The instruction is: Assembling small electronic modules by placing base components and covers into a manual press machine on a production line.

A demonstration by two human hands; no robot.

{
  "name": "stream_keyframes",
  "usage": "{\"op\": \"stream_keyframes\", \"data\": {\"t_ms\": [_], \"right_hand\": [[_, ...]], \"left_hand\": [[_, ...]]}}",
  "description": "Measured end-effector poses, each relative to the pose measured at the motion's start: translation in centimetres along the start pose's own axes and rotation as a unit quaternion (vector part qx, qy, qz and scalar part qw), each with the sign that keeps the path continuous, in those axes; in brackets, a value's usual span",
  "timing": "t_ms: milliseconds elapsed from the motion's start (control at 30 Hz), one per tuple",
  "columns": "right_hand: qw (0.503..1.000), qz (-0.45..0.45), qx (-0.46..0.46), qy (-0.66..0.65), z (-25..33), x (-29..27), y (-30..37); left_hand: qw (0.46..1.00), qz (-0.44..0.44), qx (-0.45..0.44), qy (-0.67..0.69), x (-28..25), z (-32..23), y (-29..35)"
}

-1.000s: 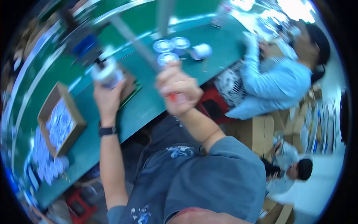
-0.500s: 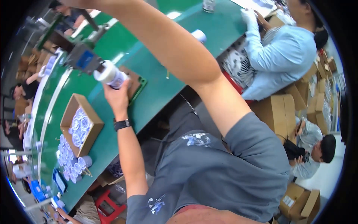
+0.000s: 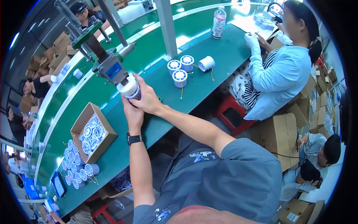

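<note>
Both of my hands are closed around a white cylindrical part [image 3: 129,89] directly under the head of a bench press [image 3: 112,69]. My left hand [image 3: 133,114], with a black band on its wrist, grips the part from below. From the right, my right hand [image 3: 148,98] wraps its fingers and thumb about the part's side. The lower end of the part is hidden behind my fingers. A green edge of the press base [image 3: 159,99] shows just past my right hand.
A cardboard box [image 3: 100,139] of white ring-shaped pieces stands left, beside rows of white spools [image 3: 74,164] and a dark tablet-like device [image 3: 58,184]. Several wired spools [image 3: 179,77] and a bottle [image 3: 219,23] lie ahead right. A co-worker in light blue [image 3: 276,71] sits at right.
My right arm, raised across the upper view before, has come down, and its hand is now on the white part beside my left. The view has shifted, showing more of the press and spools.
</note>
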State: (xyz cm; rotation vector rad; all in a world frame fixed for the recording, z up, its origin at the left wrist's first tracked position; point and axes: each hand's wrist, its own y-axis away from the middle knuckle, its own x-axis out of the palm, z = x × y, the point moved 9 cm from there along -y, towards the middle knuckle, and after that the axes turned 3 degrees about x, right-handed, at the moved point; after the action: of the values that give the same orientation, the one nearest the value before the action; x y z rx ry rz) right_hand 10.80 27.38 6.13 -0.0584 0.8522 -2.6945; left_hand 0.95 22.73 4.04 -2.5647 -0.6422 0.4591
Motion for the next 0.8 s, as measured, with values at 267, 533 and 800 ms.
{"op": "stream_keyframes", "data": {"t_ms": [267, 533, 800], "right_hand": [[0.973, -0.154, -0.028, 0.17, 1.7, -5.7, 2.2], [0.946, -0.149, 0.136, 0.253, 0.3, -18.8, 5.9], [0.909, -0.044, -0.001, 0.414, -1.4, -19.5, 6.7]], "left_hand": [[0.993, 0.066, 0.089, -0.045, 0.4, -2.2, 0.9], [0.992, -0.077, -0.012, -0.103, -8.9, -4.9, 9.3], [0.908, -0.259, -0.038, -0.328, -27.5, -9.0, 16.9]]}}
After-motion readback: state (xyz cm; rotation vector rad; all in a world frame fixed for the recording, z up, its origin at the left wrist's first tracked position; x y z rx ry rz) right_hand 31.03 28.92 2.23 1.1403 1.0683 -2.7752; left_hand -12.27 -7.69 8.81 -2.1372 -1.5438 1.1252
